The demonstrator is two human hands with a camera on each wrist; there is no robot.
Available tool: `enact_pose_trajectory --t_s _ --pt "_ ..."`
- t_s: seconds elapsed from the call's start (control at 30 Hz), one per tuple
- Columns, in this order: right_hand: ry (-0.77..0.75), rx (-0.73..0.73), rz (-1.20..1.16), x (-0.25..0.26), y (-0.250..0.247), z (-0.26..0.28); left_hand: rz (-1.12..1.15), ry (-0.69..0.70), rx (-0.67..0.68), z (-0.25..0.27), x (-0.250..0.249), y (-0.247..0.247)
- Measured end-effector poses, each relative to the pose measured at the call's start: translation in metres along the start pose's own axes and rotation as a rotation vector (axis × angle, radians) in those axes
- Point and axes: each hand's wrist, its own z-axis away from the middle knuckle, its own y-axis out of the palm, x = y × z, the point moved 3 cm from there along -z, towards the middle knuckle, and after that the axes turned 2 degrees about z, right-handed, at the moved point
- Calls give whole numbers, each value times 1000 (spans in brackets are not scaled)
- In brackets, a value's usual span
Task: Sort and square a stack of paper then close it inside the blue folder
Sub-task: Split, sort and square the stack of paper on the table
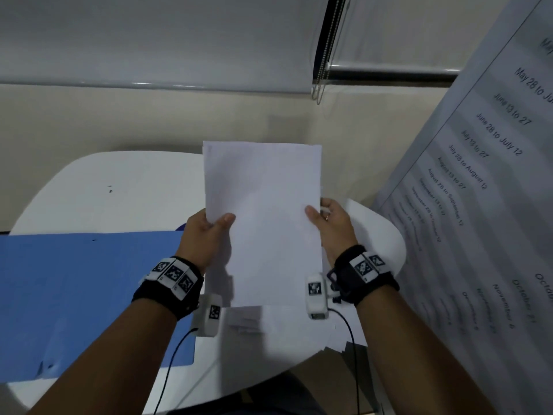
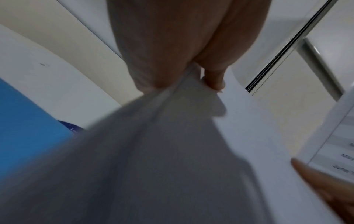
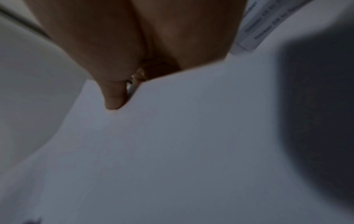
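Observation:
I hold a stack of white paper [image 1: 263, 217] upright above the white table [image 1: 98, 190], its bottom edge just over the tabletop. My left hand [image 1: 209, 232] grips the stack's left edge, thumb on the front face. My right hand [image 1: 329, 223] grips the right edge the same way. The sheets' top edges are slightly uneven. The blue folder [image 1: 83, 295] lies open and flat on the table to the left. In the left wrist view the left hand [image 2: 172, 63] pinches the paper [image 2: 172, 151]. In the right wrist view the right hand [image 3: 124, 60] holds the paper [image 3: 172, 144] by its edge.
More loose white sheets [image 1: 344, 339] lie on the table under and right of the stack, some overhanging the near edge. A large printed sheet with date lines [image 1: 478, 205] leans at the right. A wall and window blind [image 1: 179, 40] stand behind the table.

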Motion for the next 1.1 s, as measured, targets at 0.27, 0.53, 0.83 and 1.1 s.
enact_pose_trajectory --t_s 0.27,0.53,0.83,1.1 --pt "22 84 272 -53 16 20 -71 -48 100 6 30 -13" --pt "423 -198 918 -133 -60 10 -221 -111 -46 24 63 -66" --pt "569 -19 1187 -140 -74 -21 -65 -206 -128 37 73 -87" --pt "622 -17 1164 -128 -79 -21 11 -195 -146 38 67 -80"
